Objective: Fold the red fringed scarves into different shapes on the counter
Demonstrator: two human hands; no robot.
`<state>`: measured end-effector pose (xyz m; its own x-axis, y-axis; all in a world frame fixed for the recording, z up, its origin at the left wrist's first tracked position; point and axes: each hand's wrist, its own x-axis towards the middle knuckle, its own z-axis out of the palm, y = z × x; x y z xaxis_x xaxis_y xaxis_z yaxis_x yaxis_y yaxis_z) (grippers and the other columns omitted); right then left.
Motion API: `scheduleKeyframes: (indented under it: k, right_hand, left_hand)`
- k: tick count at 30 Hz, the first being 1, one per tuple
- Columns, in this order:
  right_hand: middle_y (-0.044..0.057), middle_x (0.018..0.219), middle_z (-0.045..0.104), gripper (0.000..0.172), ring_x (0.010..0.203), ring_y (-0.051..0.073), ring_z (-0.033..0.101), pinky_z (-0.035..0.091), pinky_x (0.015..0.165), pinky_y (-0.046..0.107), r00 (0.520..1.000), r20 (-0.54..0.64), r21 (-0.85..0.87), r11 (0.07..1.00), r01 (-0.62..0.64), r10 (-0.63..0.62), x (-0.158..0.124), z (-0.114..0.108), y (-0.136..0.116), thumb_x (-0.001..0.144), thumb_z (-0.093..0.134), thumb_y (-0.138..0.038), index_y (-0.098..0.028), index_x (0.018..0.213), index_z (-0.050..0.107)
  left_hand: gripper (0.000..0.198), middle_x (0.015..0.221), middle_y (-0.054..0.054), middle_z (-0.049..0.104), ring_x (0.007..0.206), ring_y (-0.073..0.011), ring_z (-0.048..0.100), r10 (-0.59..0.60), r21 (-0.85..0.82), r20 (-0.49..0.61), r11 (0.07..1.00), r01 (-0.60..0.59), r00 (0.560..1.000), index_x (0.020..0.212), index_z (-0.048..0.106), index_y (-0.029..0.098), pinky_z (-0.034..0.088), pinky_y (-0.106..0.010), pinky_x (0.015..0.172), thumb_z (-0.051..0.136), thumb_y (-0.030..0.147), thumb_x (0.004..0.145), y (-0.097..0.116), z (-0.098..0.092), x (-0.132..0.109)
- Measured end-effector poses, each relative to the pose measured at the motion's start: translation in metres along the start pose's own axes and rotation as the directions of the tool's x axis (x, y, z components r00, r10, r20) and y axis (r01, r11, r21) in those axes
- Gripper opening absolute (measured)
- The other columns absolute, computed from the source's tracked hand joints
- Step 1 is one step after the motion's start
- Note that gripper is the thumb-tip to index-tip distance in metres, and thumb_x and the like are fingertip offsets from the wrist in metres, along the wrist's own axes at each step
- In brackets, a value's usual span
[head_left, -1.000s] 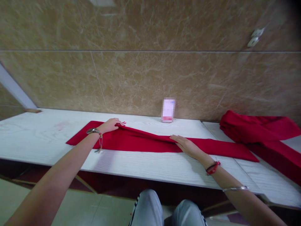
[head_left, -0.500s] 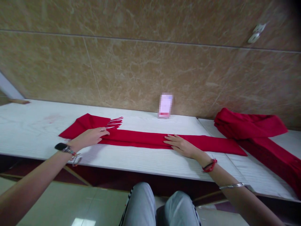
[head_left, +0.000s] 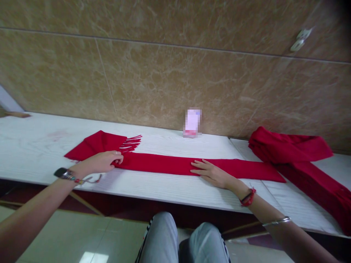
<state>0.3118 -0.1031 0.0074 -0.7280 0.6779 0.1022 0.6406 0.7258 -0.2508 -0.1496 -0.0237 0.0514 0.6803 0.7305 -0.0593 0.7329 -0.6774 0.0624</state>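
Observation:
A red scarf (head_left: 159,163) lies in a long flat strip along the white tabletop (head_left: 153,186). Its left part is folded back at an angle, and the fringe points right on the far side. My left hand (head_left: 111,160) is closed on the scarf near that fold, fingers curled and thumb at the cloth's edge. Flat on the middle of the strip rests my right hand (head_left: 212,172), its fingers spread and holding nothing.
Another red scarf (head_left: 290,148) lies loosely folded at the right, partly over the strip's end. A blurred pink-white object (head_left: 192,122) leans against the brown marbled wall (head_left: 164,80). A socket (head_left: 301,39) is on the wall. My knees are below the table's front edge.
My left hand has shifted slightly left and curled its fingers on the scarf, and the crease there looks smoother. My right hand stays in place, fingers a little more spread.

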Motion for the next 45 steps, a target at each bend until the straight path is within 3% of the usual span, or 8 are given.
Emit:
scheduleKeyframes:
  k: [6,11,19,25,30,34,39,45]
  right_hand:
    - [0.006,0.143,0.033,0.042,0.133,0.021,0.023,0.015,0.109,0.047,0.999,-0.039,-0.067,0.997,-0.029,0.027,0.003,0.006,0.002,0.093,0.032,-0.032,-0.026,0.134,0.039]
    - [0.006,0.145,0.029,0.046,0.134,0.022,0.02,0.015,0.109,0.049,0.997,-0.049,-0.105,0.993,-0.061,0.056,0.005,0.009,0.002,0.093,0.033,-0.038,-0.026,0.138,0.031]
    - [0.005,0.146,0.026,0.046,0.134,0.022,0.019,0.015,0.109,0.047,0.997,-0.035,-0.115,0.99,-0.076,0.073,0.003,0.006,0.002,0.094,0.03,-0.039,-0.028,0.138,0.029]
    - [0.006,0.146,0.025,0.045,0.134,0.022,0.019,0.019,0.107,0.049,0.977,-0.131,-0.085,0.98,-0.181,0.169,0.018,0.006,-0.004,0.095,0.025,-0.036,-0.026,0.138,0.03]
    - [0.012,0.144,0.03,0.05,0.132,0.025,0.024,0.026,0.104,0.049,0.959,-0.146,-0.166,0.949,-0.268,0.245,0.028,0.015,-0.009,0.094,0.024,-0.039,-0.017,0.139,0.028]
    - [0.013,0.143,0.032,0.05,0.13,0.026,0.029,0.03,0.103,0.048,0.945,-0.178,-0.241,0.919,-0.312,0.274,0.007,0.019,0.006,0.094,0.025,-0.037,-0.015,0.138,0.03]
    - [0.018,0.138,0.038,0.046,0.127,0.029,0.034,0.034,0.099,0.05,0.912,-0.262,-0.343,0.853,-0.394,0.316,-0.035,0.018,0.033,0.093,0.03,-0.029,-0.01,0.135,0.036]
    - [0.017,0.139,0.038,0.048,0.129,0.03,0.031,0.033,0.1,0.05,0.869,-0.317,-0.34,0.81,-0.478,0.38,-0.046,0.017,0.035,0.093,0.028,-0.035,-0.012,0.134,0.037]
  left_hand:
    - [0.03,0.116,-0.004,0.055,0.114,-0.0205,0.045,0.091,-0.012,-0.137,0.996,-0.094,0.986,0.107,0.059,0.022,0.032,-0.031,0.099,0.048,0.036,0.083,0.05,-0.013,0.032]
    - [0.041,0.145,-0.001,0.028,0.132,-0.018,0.024,0.228,-0.035,-0.095,0.972,-0.232,0.969,0.134,0.036,0.03,0.019,-0.035,0.107,0.029,0.036,0.095,0.101,0.02,0.075]
    - [0.043,0.147,-0.001,0.024,0.135,-0.0193,0.016,0.213,-0.027,-0.008,0.977,-0.213,0.977,0.137,0.033,0.029,0.014,-0.041,0.108,0.029,0.029,0.094,0.081,0.032,0.077]
    - [0.039,0.139,-0.005,0.039,0.127,-0.0153,0.036,0.255,-0.037,-0.224,0.962,-0.27,0.941,0.125,0.05,0.019,0.024,-0.03,0.107,0.032,0.024,0.091,0.134,0.023,0.104]
    - [0.043,0.142,-0.007,0.034,0.131,-0.0195,0.03,0.295,0.003,-0.15,0.955,-0.297,0.944,0.134,0.039,0.019,0.023,-0.038,0.107,0.029,0.025,0.093,0.156,0.047,0.13]
    - [0.043,0.142,-0.003,0.034,0.133,-0.0195,0.025,0.304,0.001,-0.123,0.952,-0.306,0.945,0.136,0.035,0.024,0.022,-0.04,0.106,0.027,0.026,0.094,0.148,0.05,0.129]
    - [0.038,0.129,-0.003,0.051,0.114,-0.0158,0.048,0.367,-0.023,-0.209,0.925,-0.38,0.906,0.126,0.049,0.025,0.034,-0.031,0.096,0.032,0.024,0.093,0.15,0.045,0.12]
    - [0.038,0.122,-0.011,0.05,0.112,-0.0246,0.046,0.132,0.069,-0.309,0.991,-0.116,0.942,0.121,0.053,0.021,0.037,-0.04,0.092,0.037,0.035,0.091,0.156,0.049,0.119]
